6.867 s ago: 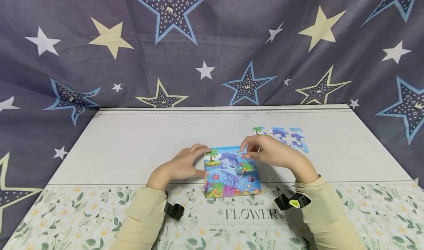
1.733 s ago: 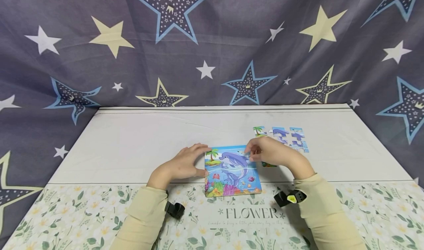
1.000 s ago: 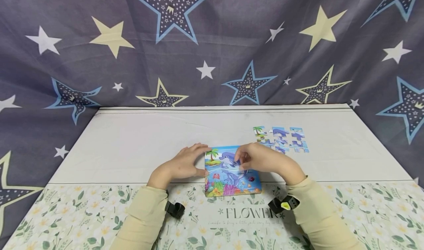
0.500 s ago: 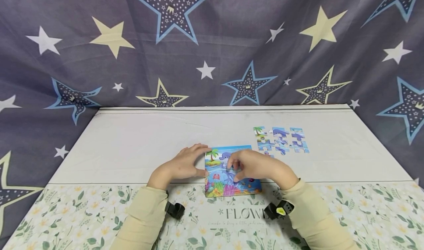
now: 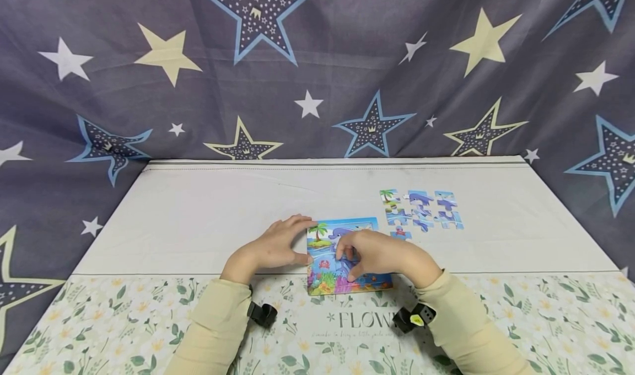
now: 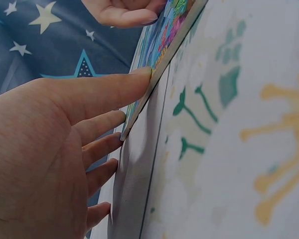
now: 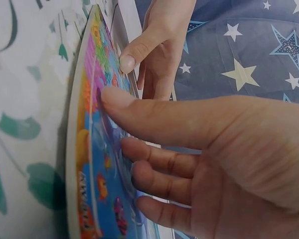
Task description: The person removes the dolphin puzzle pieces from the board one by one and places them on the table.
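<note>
A dolphin jigsaw board (image 5: 322, 289) lies flat at the middle of the table. My left hand (image 5: 278, 248) steadies its left edge, with fingertips at the upper corner and the thumb lower down. The left wrist view shows that thumb (image 6: 114, 89) against the board's side. Over the board's lower middle, my right hand (image 5: 382, 253) pinches a blue and purple puzzle piece (image 5: 342, 268) between bent fingers and thumb, close over the picture. The right wrist view has the right thumb (image 7: 139, 112) at the coral part and the other fingers curled in.
Several loose puzzle pieces lie in rows behind and right of the board, including a dolphin piece (image 5: 420, 199) and a crab piece (image 5: 400, 234) partly near my right forearm. A floral cloth (image 5: 288, 347) covers the front. A starry curtain (image 5: 317, 66) hangs behind.
My right hand has moved from the loose pieces leftward and down onto the board's lower middle. A crab piece now shows in the loose rows. My left hand stays put.
</note>
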Motion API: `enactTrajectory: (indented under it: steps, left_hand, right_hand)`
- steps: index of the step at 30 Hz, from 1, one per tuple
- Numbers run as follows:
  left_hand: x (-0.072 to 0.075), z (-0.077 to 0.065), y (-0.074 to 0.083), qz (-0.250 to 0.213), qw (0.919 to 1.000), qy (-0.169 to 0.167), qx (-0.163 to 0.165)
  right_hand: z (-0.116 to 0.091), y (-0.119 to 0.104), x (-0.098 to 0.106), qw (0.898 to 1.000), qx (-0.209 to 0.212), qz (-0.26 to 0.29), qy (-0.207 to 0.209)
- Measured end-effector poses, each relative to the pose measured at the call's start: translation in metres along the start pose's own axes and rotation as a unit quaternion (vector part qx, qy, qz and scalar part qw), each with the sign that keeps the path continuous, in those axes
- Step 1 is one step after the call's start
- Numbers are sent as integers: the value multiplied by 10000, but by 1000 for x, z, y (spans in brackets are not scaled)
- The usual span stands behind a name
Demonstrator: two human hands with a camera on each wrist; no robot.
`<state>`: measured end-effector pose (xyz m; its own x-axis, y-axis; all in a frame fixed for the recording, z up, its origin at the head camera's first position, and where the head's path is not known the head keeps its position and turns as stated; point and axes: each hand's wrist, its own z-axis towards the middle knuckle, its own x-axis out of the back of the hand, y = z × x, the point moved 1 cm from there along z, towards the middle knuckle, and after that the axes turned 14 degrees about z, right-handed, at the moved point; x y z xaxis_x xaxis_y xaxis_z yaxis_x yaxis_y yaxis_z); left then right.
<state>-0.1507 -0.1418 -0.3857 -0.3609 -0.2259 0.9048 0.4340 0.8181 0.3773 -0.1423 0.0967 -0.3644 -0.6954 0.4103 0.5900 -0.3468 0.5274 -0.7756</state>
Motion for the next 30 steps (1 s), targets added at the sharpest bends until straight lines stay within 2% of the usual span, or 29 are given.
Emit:
enactTrajectory:
  steps: [16, 30]
  left_hand:
    - [1, -1, 1, -34, 10000, -20, 61]
    - [0, -1, 1, -59, 10000, -8, 22]
  right_hand:
    - [1, -4, -5, 9986, -516, 105, -66]
    - [1, -3, -5, 9991, -407, 60, -133]
